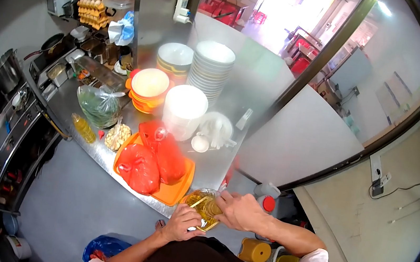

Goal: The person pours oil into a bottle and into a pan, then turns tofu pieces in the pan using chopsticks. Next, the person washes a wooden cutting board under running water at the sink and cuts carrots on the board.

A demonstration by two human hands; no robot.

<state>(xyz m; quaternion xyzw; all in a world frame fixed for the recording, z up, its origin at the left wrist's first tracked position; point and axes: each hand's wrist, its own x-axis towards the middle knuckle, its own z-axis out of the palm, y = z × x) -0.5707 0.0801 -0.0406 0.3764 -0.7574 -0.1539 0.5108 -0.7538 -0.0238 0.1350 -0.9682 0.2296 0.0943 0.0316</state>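
A clear plastic bottle of yellow cooking oil is at the counter's near corner, close in front of my apron. My left hand has its fingers closed around the near left end of the bottle, where a small white part shows beside the fingertips. From the other side, my right hand grips the bottle with bent fingers; its fingertips are partly hidden. Just beyond the bottle lies an orange tray bearing red plastic bags, tied and full, their contents not visible.
On the steel counter stand stacked white bowls, orange bowls, white tubs, a bag of greens, a bag of peeled garlic and another oil bottle. A yellow stool stands on the floor to the right.
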